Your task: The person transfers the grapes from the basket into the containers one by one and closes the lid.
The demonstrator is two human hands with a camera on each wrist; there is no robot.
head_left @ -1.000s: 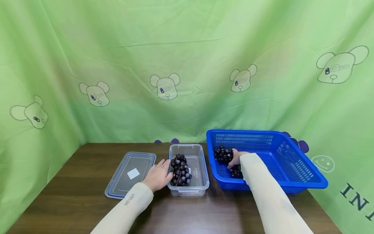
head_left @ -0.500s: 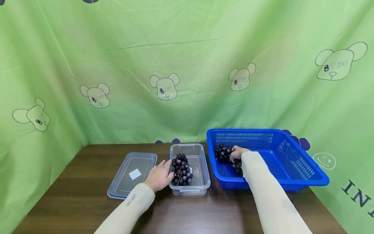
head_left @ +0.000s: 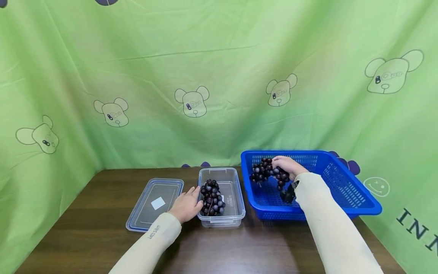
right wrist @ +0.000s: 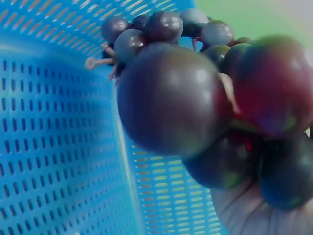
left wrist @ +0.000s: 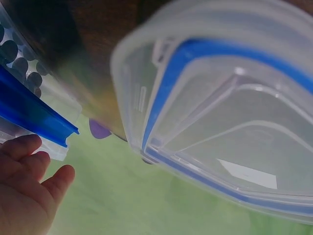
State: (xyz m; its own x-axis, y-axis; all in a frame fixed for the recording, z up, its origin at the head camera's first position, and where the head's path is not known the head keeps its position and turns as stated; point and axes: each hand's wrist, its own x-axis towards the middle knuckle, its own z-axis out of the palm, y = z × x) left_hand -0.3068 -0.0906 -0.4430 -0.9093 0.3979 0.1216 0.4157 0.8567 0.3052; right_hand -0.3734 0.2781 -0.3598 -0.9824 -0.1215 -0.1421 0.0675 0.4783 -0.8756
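My right hand [head_left: 289, 165] grips a bunch of dark grapes [head_left: 263, 169] over the blue basket [head_left: 251, 203]. In the right wrist view the grapes [right wrist: 173, 100] fill the middle, part of the palm [right wrist: 244, 210] shows behind them, and most fingers are hidden. A stem end sticks out at the bunch's far side. My left hand [head_left: 186, 205] rests with extended fingers along the left side of a clear plastic container [head_left: 232, 198]. Inside that container lies another bunch of grapes [head_left: 212, 198]. Beside the blue clip [left wrist: 34, 110] in the left wrist view are the left fingertips [left wrist: 29, 144].
Left of the container, a clear lid [head_left: 167, 194] with a blue seal and a white label lies flat on the brown wooden table [head_left: 85, 228]. The basket has slotted walls and stands on the right. A green printed curtain [head_left: 219, 133] hangs behind the table.
My right hand has lifted the bunch of grapes up from the basket floor, and the bunch now hangs from it. My left hand has stayed on the container.
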